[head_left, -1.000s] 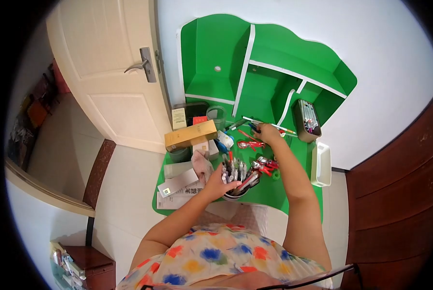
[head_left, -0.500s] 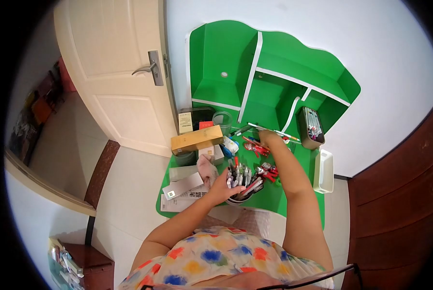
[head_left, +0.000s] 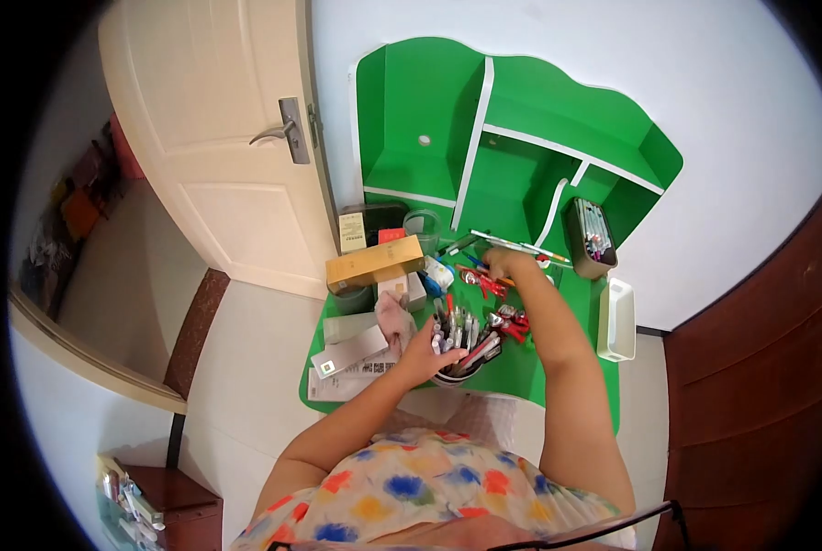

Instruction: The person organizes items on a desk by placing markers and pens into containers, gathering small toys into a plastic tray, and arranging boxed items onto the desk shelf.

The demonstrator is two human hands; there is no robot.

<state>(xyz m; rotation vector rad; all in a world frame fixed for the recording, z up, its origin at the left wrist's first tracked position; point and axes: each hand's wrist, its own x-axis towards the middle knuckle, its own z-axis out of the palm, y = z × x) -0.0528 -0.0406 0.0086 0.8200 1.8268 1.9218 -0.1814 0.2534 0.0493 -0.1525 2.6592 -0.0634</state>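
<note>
My left hand (head_left: 420,358) is wrapped round the side of a round pen holder (head_left: 452,378), its thumb across the front. Pens and markers (head_left: 463,332) stand packed in the holder, several leaning outward. Farther back on the desk, my right hand (head_left: 507,264) points down among loose pens, fingers drawn together. A blue pen (head_left: 478,262) and an orange pencil (head_left: 504,281) show beside its fingertips; whatever the fingers grip is hidden. Just behind that hand lie white pens (head_left: 512,243). Red-and-silver items (head_left: 507,323) lie between the holder and my right forearm.
Boxes, among them a long gold one (head_left: 374,264), and a pink cloth (head_left: 394,321) crowd the left of the green desk (head_left: 558,386). A case of pens (head_left: 592,234) and a white bin (head_left: 617,321) stand at the right, below the green shelf unit (head_left: 521,101).
My right hand has shifted slightly, its fingers lower among the loose pens. The left hand stays on the pen holder. The whole view has moved a little.
</note>
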